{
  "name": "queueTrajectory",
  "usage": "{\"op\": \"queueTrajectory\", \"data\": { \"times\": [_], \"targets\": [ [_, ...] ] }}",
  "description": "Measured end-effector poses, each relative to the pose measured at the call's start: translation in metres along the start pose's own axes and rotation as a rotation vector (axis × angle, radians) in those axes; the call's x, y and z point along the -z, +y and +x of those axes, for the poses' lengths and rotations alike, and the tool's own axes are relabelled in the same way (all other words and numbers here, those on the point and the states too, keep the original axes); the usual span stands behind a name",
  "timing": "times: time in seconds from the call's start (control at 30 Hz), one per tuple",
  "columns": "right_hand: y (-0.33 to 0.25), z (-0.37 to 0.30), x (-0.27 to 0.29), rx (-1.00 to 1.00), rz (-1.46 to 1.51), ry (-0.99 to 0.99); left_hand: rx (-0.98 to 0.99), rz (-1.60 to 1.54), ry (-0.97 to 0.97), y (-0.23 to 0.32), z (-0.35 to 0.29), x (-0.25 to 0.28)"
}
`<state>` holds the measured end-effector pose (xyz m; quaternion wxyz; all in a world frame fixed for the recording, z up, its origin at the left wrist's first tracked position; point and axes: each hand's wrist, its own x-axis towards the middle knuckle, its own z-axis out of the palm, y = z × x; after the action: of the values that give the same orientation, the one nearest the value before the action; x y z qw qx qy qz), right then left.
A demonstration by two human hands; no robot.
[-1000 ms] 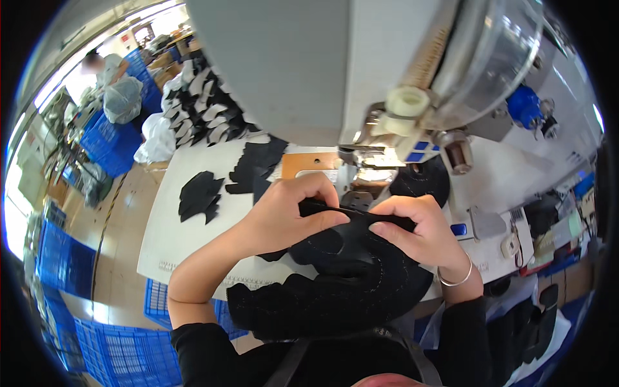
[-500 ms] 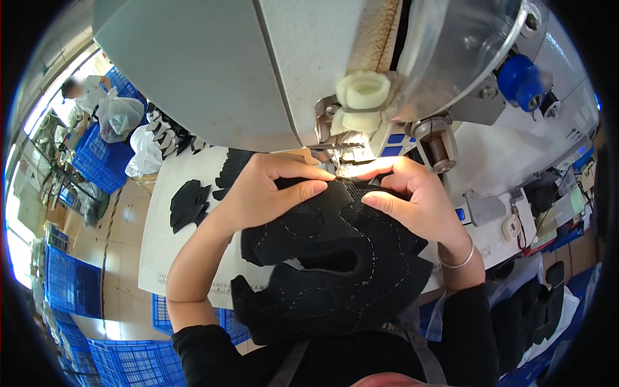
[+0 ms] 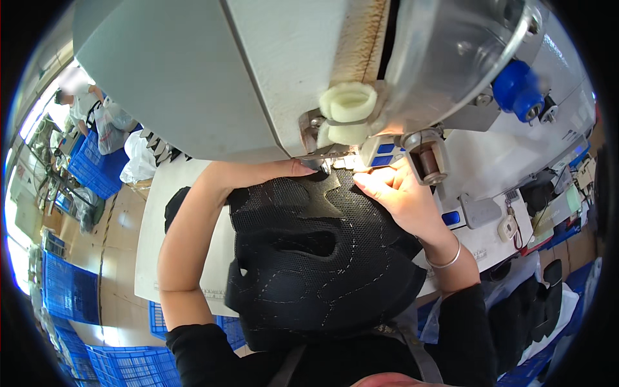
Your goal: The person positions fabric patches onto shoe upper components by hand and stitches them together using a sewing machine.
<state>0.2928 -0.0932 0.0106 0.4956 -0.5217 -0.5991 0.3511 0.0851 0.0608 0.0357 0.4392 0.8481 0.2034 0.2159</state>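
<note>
At the bottom centre of the frame, the black mesh piece (image 3: 351,258) bulges toward the wearer, its lower edge against the dark clothing (image 3: 258,361) and its body lapping over the near edge of the white table (image 3: 151,251). A long slot opens in its middle, and pale stitch lines run below and to the right of it. A ruler strip (image 3: 216,293) shows along the table's near edge, left of the piece. Tabletop shows in a strip between the left forearm and the piece, while the right wrist, with a bangle (image 3: 446,255), sits just beside the piece's right edge

In the centre, the piece's upper edge reaches under the machine head (image 3: 174,84). The left hand (image 3: 261,174) lies along that edge, thumb stretched out; its fingers are hidden, so whether it grips cannot be told. The right hand (image 3: 396,193) pinches the edge between thumb and bent fingers, near the needle area. Little room remains between either hand and the machine

Right of centre, a device with a blue screen (image 3: 451,218) and a grey pad (image 3: 482,211) stand near the right forearm. Beyond the table's left edge, floor (image 3: 122,258) separates it from a blue crate (image 3: 71,284); farther off, upper left, stands another person (image 3: 84,106)
</note>
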Motion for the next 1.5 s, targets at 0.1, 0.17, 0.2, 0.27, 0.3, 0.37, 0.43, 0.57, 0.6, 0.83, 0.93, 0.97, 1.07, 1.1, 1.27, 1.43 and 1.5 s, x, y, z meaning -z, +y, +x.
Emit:
{"op": "queueTrajectory", "data": {
  "times": [0.1, 0.17, 0.2, 0.27, 0.3, 0.37, 0.43, 0.57, 0.6, 0.83, 0.93, 0.97, 1.07, 1.1, 1.27, 1.43, 1.5],
  "targets": [
    [0.010, -0.001, -0.005, 0.053, 0.152, 0.058, 0.184, 0.026, -0.060, 0.000, 0.006, 0.001],
    [0.010, -0.002, -0.005, 0.018, 0.186, 0.090, 0.135, 0.036, -0.010, 0.000, 0.002, -0.001],
    [0.010, -0.001, -0.007, 0.019, 0.190, 0.087, 0.083, 0.046, 0.035, 0.000, 0.000, -0.002],
    [0.014, 0.001, -0.006, 0.105, 0.177, 0.142, 0.063, 0.199, 0.083, -0.005, -0.009, -0.012],
    [0.015, 0.001, -0.003, 0.106, 0.175, 0.151, -0.094, 0.355, 0.122, -0.006, -0.019, -0.018],
    [0.016, -0.001, 0.000, 0.046, 0.099, 0.077, -0.528, 0.400, 0.171, -0.003, -0.033, -0.022],
    [0.010, -0.004, -0.004, 0.087, 0.116, 0.080, -0.614, 0.672, 0.186, 0.007, -0.048, -0.034],
    [0.004, -0.011, -0.004, 0.078, 0.144, 0.048, -0.683, 0.985, 0.318, 0.001, -0.051, -0.053],
    [0.001, -0.013, -0.003, -0.015, 0.125, -0.002, -0.728, 1.042, 0.363, 0.000, -0.051, -0.052],
    [0.013, -0.011, -0.019, 0.048, 0.179, 0.122, -0.718, 0.904, 0.272, -0.002, -0.039, -0.033],
    [-0.002, -0.016, -0.014, -0.009, -0.073, 0.146, -0.786, 0.850, 0.261, -0.015, -0.035, -0.026],
    [-0.011, -0.018, -0.011, -0.074, -0.330, 0.138, -0.783, 0.853, 0.256, -0.014, -0.037, -0.026],
    [-0.024, -0.039, -0.004, 0.574, -1.044, 0.459, -0.798, 0.996, 0.271, 0.011, -0.048, -0.040],
    [-0.027, -0.041, -0.012, 0.654, -1.020, 0.431, -0.737, 1.106, 0.300, 0.026, -0.052, -0.054],
    [-0.004, -0.013, -0.044, 0.685, -1.111, 0.337, -0.418, 0.689, 0.073, 0.060, -0.065, -0.033],
    [0.002, -0.013, -0.020, 0.675, -0.858, 0.308, 0.013, -0.142, 0.087, 0.001, -0.056, -0.024],
    [0.011, -0.014, -0.017, 0.677, -0.798, 0.348, 0.126, -0.456, -0.073, -0.004, -0.063, -0.033]
  ]
}}
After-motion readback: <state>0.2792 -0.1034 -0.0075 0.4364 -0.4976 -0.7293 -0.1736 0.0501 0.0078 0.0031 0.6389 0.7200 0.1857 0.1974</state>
